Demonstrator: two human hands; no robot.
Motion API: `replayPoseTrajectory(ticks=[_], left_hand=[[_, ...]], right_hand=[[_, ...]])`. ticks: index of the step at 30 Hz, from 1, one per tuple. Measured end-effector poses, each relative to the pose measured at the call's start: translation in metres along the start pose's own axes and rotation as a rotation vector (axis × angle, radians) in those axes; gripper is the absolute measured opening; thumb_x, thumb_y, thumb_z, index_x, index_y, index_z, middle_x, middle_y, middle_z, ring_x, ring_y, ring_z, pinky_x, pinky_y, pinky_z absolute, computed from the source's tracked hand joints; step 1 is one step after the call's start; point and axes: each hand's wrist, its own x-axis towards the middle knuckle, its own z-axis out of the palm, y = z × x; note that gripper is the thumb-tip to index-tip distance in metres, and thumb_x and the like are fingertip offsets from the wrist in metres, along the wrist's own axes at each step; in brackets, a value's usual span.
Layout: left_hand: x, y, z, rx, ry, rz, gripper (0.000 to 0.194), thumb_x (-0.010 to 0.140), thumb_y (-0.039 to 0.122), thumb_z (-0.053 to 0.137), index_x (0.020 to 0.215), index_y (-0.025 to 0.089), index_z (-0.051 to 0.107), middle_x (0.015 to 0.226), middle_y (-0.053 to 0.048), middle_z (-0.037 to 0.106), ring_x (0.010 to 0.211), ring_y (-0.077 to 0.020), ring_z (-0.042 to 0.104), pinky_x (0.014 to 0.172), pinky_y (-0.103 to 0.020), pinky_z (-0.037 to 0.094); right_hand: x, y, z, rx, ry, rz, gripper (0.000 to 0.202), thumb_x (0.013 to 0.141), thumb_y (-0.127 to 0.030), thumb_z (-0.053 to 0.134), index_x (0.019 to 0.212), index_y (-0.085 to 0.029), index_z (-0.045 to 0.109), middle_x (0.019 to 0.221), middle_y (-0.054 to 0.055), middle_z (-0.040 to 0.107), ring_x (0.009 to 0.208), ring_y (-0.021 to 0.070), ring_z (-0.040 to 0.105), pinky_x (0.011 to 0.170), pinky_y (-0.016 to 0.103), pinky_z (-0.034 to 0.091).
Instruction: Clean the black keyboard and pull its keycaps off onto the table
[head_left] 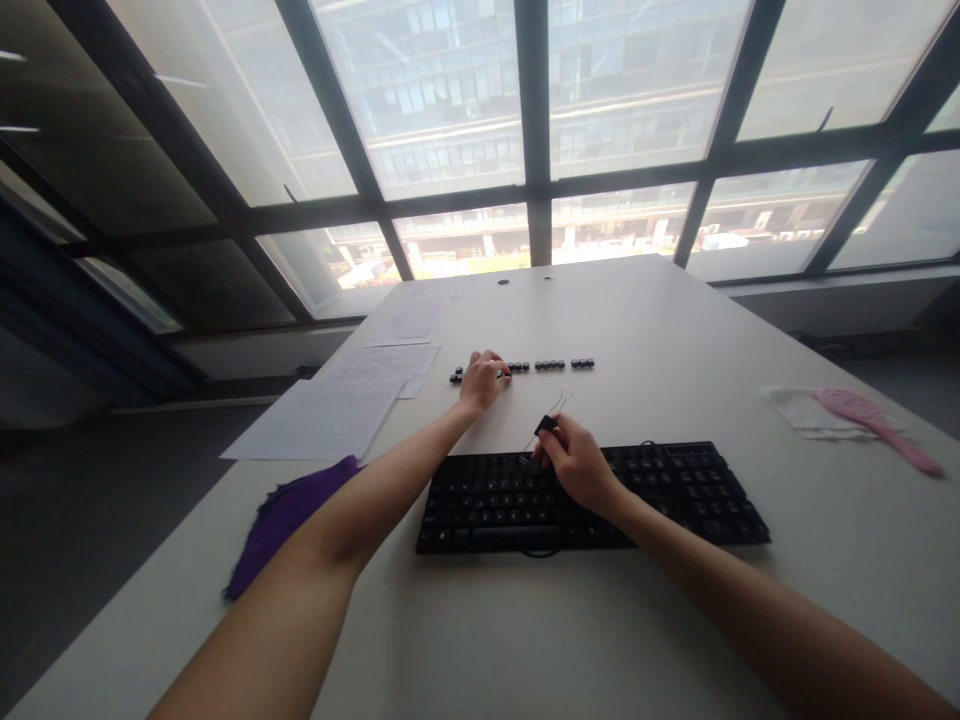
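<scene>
A: Right hand (576,462)?
B: Its fingers are gripping the wire puller (546,425) above the keyboard (480,503).
A: Left hand (481,381)?
B: Covering part of the keycaps (550,365), which are lining the desk (675,340) beyond. Can't tell if its fingers are grasping one.
A: Good technique?
B: Squaring caps gently, holding the puller clear.

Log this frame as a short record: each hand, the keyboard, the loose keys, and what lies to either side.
Left hand: at the row of loose keycaps; grip unclear
Right hand: holding a black-handled wire tool over the keyboard
Keyboard: black, on a white table
Keycaps: black, in small groups beyond the keyboard
Left side: purple cloth, papers
Right side: pink handled item, partly on a white sheet
Background: large windows
</scene>
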Motion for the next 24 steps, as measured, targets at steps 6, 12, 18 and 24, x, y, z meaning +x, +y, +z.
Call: replayPoseTrajectory(ticks=[6, 12, 18, 24], left_hand=[[-0.001, 0.0002, -0.0032, 0.01, -0.004, -0.014, 0.01, 0.084, 0.02, 0.07, 0.091, 0.021, 0.076, 0.111, -0.009, 0.063, 0.109, -0.028, 0.048, 0.098, -0.04, 0.046], [-0.0023, 0.0015, -0.0055, 0.019, -0.019, 0.009, 0.014, 0.084, 0.019, 0.07, 0.096, 0.023, 0.077, 0.113, -0.008, 0.063, 0.11, -0.0276, 0.048, 0.1, -0.041, 0.045], [-0.0021, 0.0046, -0.0002, 0.025, -0.01, 0.002, 0.013, 0.083, 0.016, 0.069, 0.092, 0.022, 0.077, 0.115, -0.009, 0.062, 0.112, -0.0294, 0.046, 0.101, -0.044, 0.045], [-0.0017, 0.0016, -0.0007, 0.021, 0.0, 0.003, 0.017, 0.084, 0.017, 0.068, 0.098, 0.022, 0.076, 0.119, -0.009, 0.059, 0.114, -0.029, 0.045, 0.101, -0.043, 0.044]], right_hand=[[-0.0005, -0.0018, -0.0009, 0.007, 0.007, 0.001, 0.016, 0.096, -0.033, 0.05, 0.085, -0.022, 0.052, 0.071, 0.002, 0.069, 0.06, 0.0166, 0.062, 0.061, 0.029, 0.047], [-0.0009, -0.0035, -0.0003, 0.009, 0.002, -0.006, 0.015, 0.096, -0.033, 0.05, 0.086, -0.022, 0.052, 0.071, 0.002, 0.068, 0.06, 0.0165, 0.061, 0.061, 0.029, 0.047], [-0.0005, -0.001, -0.0002, 0.012, 0.008, -0.01, 0.014, 0.095, -0.032, 0.051, 0.086, -0.022, 0.052, 0.07, 0.001, 0.068, 0.06, 0.0165, 0.061, 0.061, 0.029, 0.047], [-0.0002, -0.001, -0.0001, 0.024, -0.004, -0.006, 0.014, 0.095, -0.033, 0.051, 0.087, -0.022, 0.053, 0.071, 0.002, 0.068, 0.06, 0.0171, 0.062, 0.061, 0.029, 0.047]])
